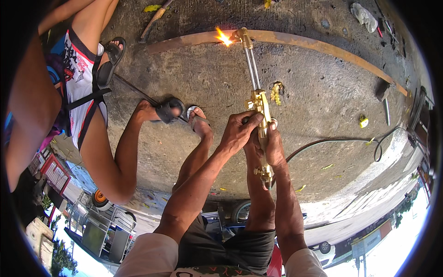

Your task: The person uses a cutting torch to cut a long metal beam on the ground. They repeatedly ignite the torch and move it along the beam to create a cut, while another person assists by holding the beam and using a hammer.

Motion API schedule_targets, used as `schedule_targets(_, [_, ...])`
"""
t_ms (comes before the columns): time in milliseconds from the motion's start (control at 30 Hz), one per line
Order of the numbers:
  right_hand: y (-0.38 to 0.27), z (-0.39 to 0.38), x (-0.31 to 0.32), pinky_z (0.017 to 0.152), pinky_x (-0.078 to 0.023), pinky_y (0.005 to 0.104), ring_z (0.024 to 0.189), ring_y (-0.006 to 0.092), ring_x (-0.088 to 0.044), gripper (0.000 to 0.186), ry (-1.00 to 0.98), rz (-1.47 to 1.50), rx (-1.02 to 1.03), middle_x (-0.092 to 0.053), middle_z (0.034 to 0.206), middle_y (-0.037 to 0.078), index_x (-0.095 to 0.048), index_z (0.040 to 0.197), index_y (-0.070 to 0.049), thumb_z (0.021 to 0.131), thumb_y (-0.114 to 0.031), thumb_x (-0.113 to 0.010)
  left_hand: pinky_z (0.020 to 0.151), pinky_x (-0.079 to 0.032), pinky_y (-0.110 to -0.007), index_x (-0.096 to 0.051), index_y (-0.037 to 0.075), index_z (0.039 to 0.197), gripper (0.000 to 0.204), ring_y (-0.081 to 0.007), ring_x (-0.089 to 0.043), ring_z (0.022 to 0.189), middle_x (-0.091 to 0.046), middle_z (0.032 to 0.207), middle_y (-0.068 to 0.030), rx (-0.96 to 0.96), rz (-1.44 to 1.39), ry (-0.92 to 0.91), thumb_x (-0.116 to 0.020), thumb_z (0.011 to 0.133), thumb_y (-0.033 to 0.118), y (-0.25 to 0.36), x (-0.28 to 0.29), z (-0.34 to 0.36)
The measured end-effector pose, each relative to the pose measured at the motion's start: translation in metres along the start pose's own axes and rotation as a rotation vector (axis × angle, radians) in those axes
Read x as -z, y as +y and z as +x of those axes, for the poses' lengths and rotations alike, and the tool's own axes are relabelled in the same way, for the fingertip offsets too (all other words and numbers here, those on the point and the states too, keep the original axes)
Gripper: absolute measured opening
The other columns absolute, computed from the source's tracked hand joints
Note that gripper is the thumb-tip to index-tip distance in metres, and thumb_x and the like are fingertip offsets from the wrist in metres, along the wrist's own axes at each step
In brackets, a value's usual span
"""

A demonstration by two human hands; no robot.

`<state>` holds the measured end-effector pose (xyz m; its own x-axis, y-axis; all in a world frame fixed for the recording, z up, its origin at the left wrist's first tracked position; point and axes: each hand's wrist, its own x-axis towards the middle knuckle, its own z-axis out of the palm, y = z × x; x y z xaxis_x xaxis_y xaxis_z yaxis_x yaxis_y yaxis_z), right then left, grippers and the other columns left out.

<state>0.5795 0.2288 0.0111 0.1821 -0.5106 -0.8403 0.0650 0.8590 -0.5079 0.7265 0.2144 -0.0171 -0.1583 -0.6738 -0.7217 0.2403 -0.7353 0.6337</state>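
A brass and steel cutting torch points away from me, a bright orange flame beside its head, over a long rusty flat steel bar lying on the concrete. My left hand grips the torch body near its valves, thumb and fingers closed on it. My right hand is wrapped round the handle just behind, on its right side. A dark hose runs right from near the handle's rear.
A squatting person's bare leg and sandalled foot are at left. A wooden-handled tool lies above the bar. At right are a small yellow object, a metal rod, a dark block and a crumpled plastic bag.
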Motion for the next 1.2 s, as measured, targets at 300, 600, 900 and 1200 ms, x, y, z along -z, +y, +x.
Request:
schedule_targets(300, [-0.003,0.0,-0.001,0.035,-0.034,0.0286,0.038,0.016,-0.041,0.073,-0.014,0.026,-0.009,-0.045,0.054,0.006,-0.051,0.076,-0.003,0.1,-0.069,-0.031,0.051,-0.029,-0.025,-0.075,0.002,0.105,0.033,-0.0023,-0.037,0.061,-0.05,0.065,0.0081,0.013,-0.012,-0.001,-0.067,0.1,0.033,0.007,0.001,-0.002])
schedule_targets(600, [-0.003,-0.001,-0.001,0.034,-0.033,0.0283,0.037,0.0163,-0.041,0.07,0.015,0.035,-0.007,-0.045,0.055,0.007,-0.05,0.082,-0.002,0.101,-0.067,-0.031,0.052,-0.031,-0.025,-0.075,0.001,0.104,0.032,-0.0031,-0.039,0.062,-0.051,0.065,0.0072,-0.029,0.013,-0.006,-0.067,0.1,0.032,0.004,-0.001,0.001])
schedule_targets(900, [-0.004,-0.001,0.0,0.037,-0.036,0.0272,0.041,0.0135,-0.044,0.076,0.004,-0.012,-0.02,-0.047,0.056,0.004,-0.054,0.081,-0.005,0.097,-0.075,-0.028,0.052,-0.032,-0.025,-0.075,0.002,0.103,0.033,-0.0029,-0.039,0.062,-0.052,0.065,0.0068,-0.042,0.007,-0.007,-0.067,0.1,0.034,0.001,0.0,0.002])
schedule_targets(1200, [-0.008,-0.002,-0.001,0.037,-0.037,0.0268,0.041,0.0125,-0.045,0.08,-0.008,-0.034,-0.04,-0.047,0.055,0.003,-0.054,0.078,-0.006,0.096,-0.078,-0.025,0.051,-0.031,-0.024,-0.075,0.001,0.104,0.031,-0.0021,-0.039,0.061,-0.052,0.066,0.0074,-0.026,-0.034,-0.006,-0.068,0.099,0.031,0.003,-0.001,0.001])
